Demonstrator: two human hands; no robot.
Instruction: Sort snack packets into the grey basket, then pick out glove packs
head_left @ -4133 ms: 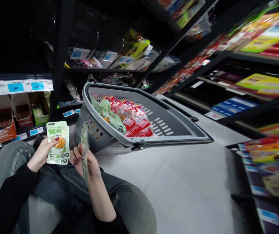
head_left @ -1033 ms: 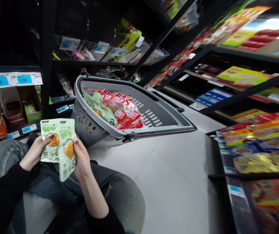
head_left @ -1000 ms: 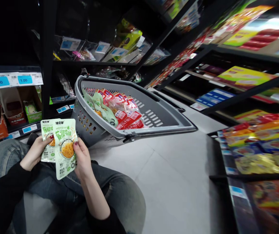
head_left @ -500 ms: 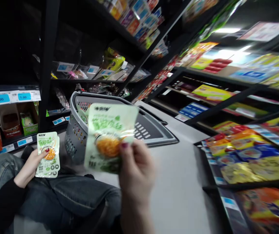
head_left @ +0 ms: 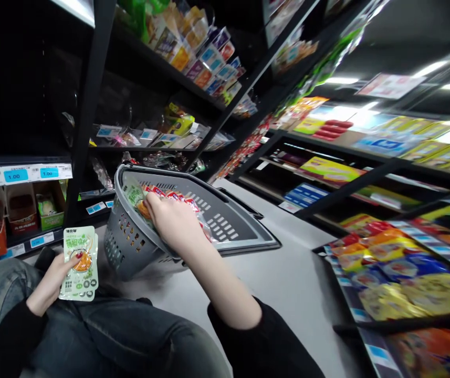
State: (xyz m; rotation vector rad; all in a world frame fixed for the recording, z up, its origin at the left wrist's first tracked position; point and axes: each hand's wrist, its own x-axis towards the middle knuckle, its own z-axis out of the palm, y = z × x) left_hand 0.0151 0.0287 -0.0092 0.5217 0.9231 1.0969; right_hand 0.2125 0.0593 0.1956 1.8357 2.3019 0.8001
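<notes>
My left hand [head_left: 51, 281] is closed on a small stack of pale green snack pouches [head_left: 80, 283], held upright above my knee, thumb across the front picture. Another edge shows behind the front pouch. My right hand [head_left: 171, 212] reaches over the near rim into a grey plastic basket [head_left: 130, 247]. Its fingers are bent against a green snack pouch [head_left: 133, 193] inside the basket's left end; the fingertips are partly hidden. Red-and-white packets [head_left: 175, 195] lie in the basket beyond that hand.
Dark shelving with price tags rises on the left, with small open boxes [head_left: 49, 202] of packets on its bottom level. Shelves of bright bags [head_left: 401, 262] line the right. The basket stands tilted on the pale floor [head_left: 283, 294]; my jeans-covered legs [head_left: 130, 328] are in front.
My right hand has carried its green pouch from in front of my view forward and down into the basket. My left hand keeps its pouches. The view has tilted slightly upward.
</notes>
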